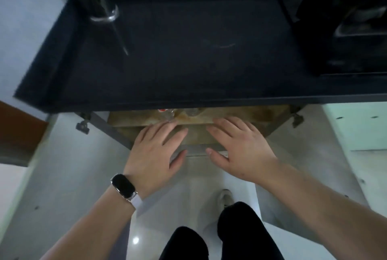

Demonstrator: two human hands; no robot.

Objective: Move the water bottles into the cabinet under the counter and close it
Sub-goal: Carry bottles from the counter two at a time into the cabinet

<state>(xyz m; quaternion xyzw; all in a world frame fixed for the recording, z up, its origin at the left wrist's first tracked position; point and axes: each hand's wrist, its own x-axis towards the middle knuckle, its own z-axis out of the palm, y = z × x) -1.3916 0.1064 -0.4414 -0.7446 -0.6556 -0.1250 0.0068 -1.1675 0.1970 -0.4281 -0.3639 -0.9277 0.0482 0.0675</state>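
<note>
I look down past a dark counter (188, 60) into the open cabinet (240, 117) below it. Clear water bottles (167, 114) lie on the brown cabinet floor, mostly hidden under the counter's edge; a red cap shows on one. My left hand (155, 150), with a black watch on its wrist, and my right hand (240, 146) hover side by side in front of the cabinet opening with fingers straight and spread. Neither hand holds anything. Both grey cabinet doors stand swung out, the left door (62, 176) and the right door (303, 155).
A metal rack leg (104, 8) stands at the counter's back left. A black appliance (345, 29) sits at the back right. My dark-trousered legs (230, 232) and a shoe (226, 197) are on the glossy floor between the doors.
</note>
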